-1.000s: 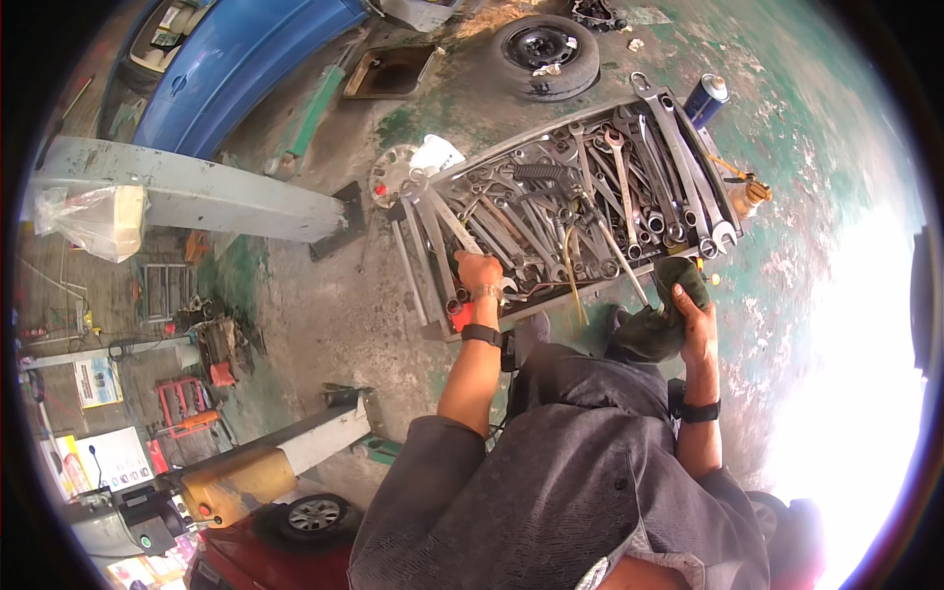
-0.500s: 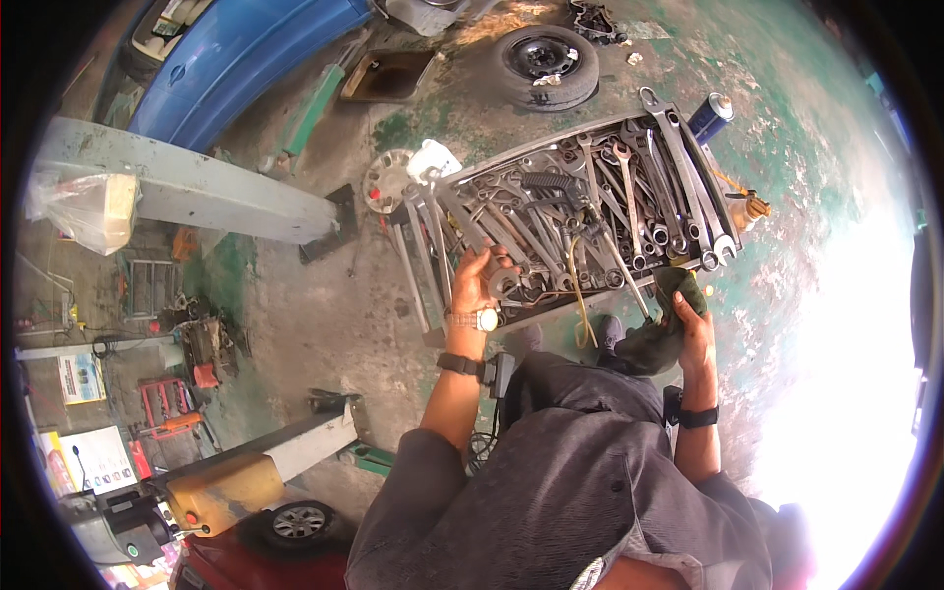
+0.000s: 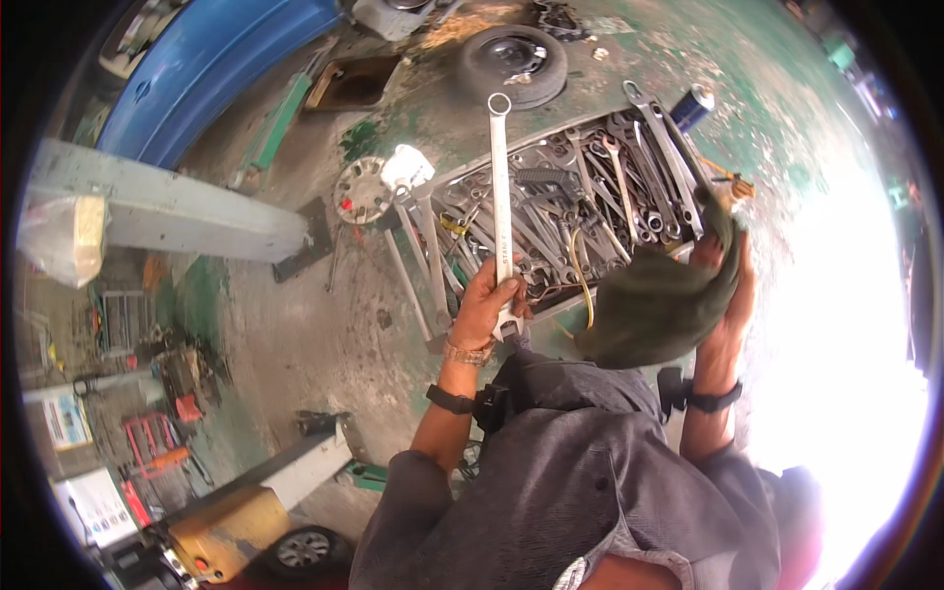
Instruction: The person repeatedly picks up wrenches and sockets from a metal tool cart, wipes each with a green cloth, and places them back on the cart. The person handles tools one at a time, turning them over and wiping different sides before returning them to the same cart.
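Note:
My left hand [image 3: 487, 303] grips the lower end of a long silver combination wrench [image 3: 501, 192], held upright over a flat tray [image 3: 551, 138] filled with several spanners and wrenches. My right hand [image 3: 726, 285] holds a dark green cloth [image 3: 657, 305] bunched up beside the tray's right end. Both wrists wear dark bands, and the left also wears a metal bracelet.
A blue spray can [image 3: 692, 105] lies at the tray's far right corner. A small tyre [image 3: 511, 61] and a round hubcap [image 3: 361, 190] sit on the green concrete floor behind. A blue car body [image 3: 197, 74] and a grey beam [image 3: 167, 211] are at left.
My left hand has lifted a long wrench out of the tray and raised it upright. My right hand has brought the green cloth up higher and closer.

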The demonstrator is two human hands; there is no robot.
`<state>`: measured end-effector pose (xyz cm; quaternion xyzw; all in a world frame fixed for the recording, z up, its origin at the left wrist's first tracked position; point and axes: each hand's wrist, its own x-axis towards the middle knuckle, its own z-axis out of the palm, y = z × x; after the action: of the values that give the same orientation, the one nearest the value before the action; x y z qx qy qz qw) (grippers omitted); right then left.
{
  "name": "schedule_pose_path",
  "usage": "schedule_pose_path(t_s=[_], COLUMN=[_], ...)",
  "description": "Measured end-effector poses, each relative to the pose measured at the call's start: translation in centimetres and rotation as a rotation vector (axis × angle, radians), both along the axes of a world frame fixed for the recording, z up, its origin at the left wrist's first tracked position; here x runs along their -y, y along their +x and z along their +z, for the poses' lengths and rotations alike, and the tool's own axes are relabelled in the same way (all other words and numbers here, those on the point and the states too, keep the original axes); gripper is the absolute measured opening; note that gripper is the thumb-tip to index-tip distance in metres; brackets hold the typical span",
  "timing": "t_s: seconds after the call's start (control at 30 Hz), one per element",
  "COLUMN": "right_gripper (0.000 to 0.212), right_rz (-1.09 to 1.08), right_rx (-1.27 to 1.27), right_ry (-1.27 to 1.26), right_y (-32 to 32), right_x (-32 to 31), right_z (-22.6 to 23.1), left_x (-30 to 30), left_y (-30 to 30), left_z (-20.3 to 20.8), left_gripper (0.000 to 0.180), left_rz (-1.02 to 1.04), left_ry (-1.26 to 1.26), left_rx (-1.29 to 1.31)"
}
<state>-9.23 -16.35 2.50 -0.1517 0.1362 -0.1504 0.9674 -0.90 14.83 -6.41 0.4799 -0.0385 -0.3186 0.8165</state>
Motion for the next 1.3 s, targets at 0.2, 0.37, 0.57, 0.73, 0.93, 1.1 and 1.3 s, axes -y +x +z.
schedule_pose_path(t_s=[0.2,0.37,0.57,0.73,0.93,1.1,1.3], right_gripper=[0.044,0.080,0.045,0.019,0.016,0.038,0.036], right_rz=[0.016,0.089,-0.266,-0.185,0.160,0.247,0.114], right_rx=[-0.103,-0.017,-0.134,-0.141,0.016,0.071,0.077], right_ry=[-0.494,-1.171,-0.899,-0.288,-0.082,-0.526,-0.444], right_y=[6.2,6.1,9.7,14.5,12.7,5.4,7.9], right_x=[-10.2,-17.5,-15.7,-7.6,-5.9,-11.4,-6.5], right_z=[4.6,0.1,0.2,1.1,1.2,0.4,2.0], left_x=[0.8,0.2,2.4,2.3,3.7,4.9,4.9], left_y=[-0.4,-0.7,-2.1,-4.7,-5.7,-5.2,-8.7], left_z=[4.4,6.8,8.4,10.6,11.6,12.1,11.9], left_gripper=[0.025,0.012,0.019,0.025,0.034,0.011,0.021], left_rz=[-0.192,-0.187,-0.110,-0.300,-0.223,-0.092,-0.127], left_ry=[-0.075,0.351,0.671,0.629,0.256,0.282,0.367], left_rx=[0.092,0.348,0.791,0.578,0.135,0.214,0.197])
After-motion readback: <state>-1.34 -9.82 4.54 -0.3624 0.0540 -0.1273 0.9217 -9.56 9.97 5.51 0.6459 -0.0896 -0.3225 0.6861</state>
